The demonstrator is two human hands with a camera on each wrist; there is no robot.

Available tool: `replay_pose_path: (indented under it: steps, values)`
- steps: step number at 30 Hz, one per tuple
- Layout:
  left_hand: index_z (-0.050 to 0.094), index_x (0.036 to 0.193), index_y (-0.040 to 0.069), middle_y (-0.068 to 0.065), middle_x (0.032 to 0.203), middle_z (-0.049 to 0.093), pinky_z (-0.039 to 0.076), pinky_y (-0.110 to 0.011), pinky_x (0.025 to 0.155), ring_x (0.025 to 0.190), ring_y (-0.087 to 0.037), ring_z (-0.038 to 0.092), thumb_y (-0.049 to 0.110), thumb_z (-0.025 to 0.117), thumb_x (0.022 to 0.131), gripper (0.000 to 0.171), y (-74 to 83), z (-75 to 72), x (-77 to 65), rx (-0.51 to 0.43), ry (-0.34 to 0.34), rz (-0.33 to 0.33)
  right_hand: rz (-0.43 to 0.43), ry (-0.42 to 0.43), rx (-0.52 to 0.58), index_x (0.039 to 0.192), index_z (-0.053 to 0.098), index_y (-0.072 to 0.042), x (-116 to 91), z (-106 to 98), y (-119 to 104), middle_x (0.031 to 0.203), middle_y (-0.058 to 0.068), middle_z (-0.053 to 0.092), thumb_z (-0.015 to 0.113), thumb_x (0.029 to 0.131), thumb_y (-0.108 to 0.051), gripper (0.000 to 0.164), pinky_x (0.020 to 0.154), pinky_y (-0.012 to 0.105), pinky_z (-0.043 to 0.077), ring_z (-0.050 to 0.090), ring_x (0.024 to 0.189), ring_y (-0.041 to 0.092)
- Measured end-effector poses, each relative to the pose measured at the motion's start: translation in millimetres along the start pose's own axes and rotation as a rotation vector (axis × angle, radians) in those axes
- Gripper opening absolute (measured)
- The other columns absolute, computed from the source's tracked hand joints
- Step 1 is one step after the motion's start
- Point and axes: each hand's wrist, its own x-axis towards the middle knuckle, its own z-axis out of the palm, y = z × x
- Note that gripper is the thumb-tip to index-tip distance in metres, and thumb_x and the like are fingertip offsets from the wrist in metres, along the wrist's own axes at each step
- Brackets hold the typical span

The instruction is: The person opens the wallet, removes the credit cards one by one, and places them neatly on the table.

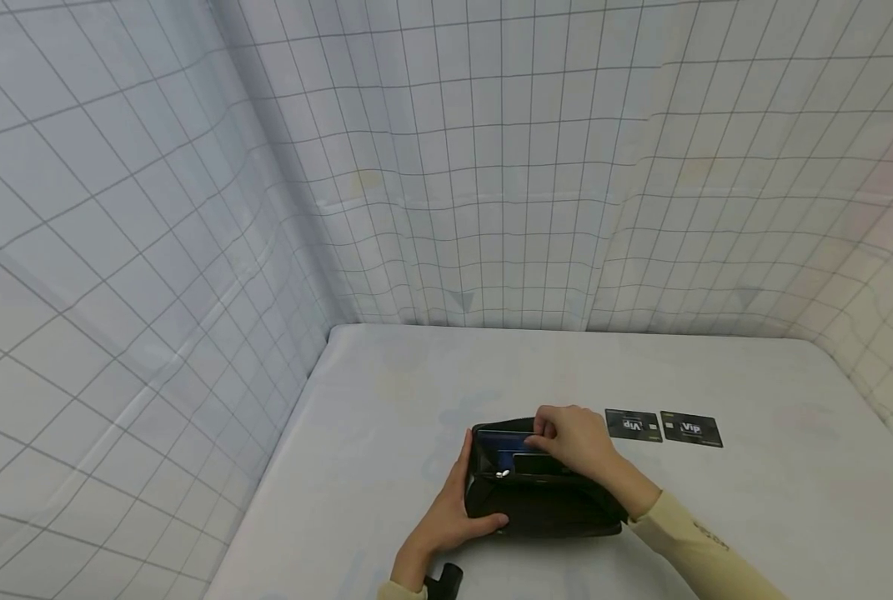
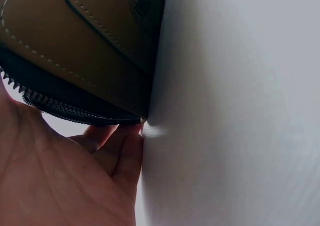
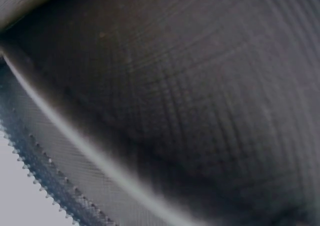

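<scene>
A zip-around wallet (image 1: 544, 508) lies spread open on the table, its dark inside facing up. My left hand (image 1: 449, 512) grips its left end, thumb over the near edge and fingers along the side. In the left wrist view, the wallet's brown stitched outside (image 2: 95, 40) and dark zip teeth show above the hand (image 2: 65, 171). My right hand (image 1: 577, 437) reaches over the far half, its curled fingertips pinching at a blue card (image 1: 514, 442) in the slots. The fingertips partly hide that card. Only dark ribbed lining (image 3: 175, 95) and zip fill the right wrist view.
Two black cards marked "Vip", a left one (image 1: 633, 425) and a right one (image 1: 691, 429), lie side by side right of the wallet. White table covering (image 1: 386, 392) surrounds them. Grid-patterned curtains (image 1: 491, 183) stand behind and at both sides.
</scene>
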Motion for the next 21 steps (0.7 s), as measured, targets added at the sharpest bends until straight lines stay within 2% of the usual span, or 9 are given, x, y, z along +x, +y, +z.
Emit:
replay_pose_path:
  steps: [11, 21]
  values:
    - [-0.011, 0.151, 0.037, -0.002, 0.157, 0.005, 0.025, -0.065, 0.098, 0.14, -0.035, 0.013, 0.035, 0.079, 0.077, 0.117, 1.1, -1.3, -0.8, -0.003, -0.004, -0.006, -0.018, -0.015, 0.011, 0.072, 0.056, -0.024, -1.8, -0.1, 2.4, 0.06, -0.019, 0.048, 0.078, 0.079, -0.031, 0.025, 0.045, 0.022, 0.034, 0.041, 0.049, -0.002]
    - [-0.011, 0.151, 0.036, -0.003, 0.157, 0.005, 0.024, -0.065, 0.099, 0.14, -0.034, 0.011, 0.037, 0.079, 0.077, 0.117, 0.7, -1.3, -1.5, -0.02, -0.002, 0.002, -0.014, -0.031, -0.018, 0.071, 0.053, -0.024, -0.5, 1.4, 0.7, 0.06, -0.019, 0.048, 0.081, 0.075, -0.033, 0.03, 0.047, 0.023, 0.034, 0.041, 0.05, -0.002]
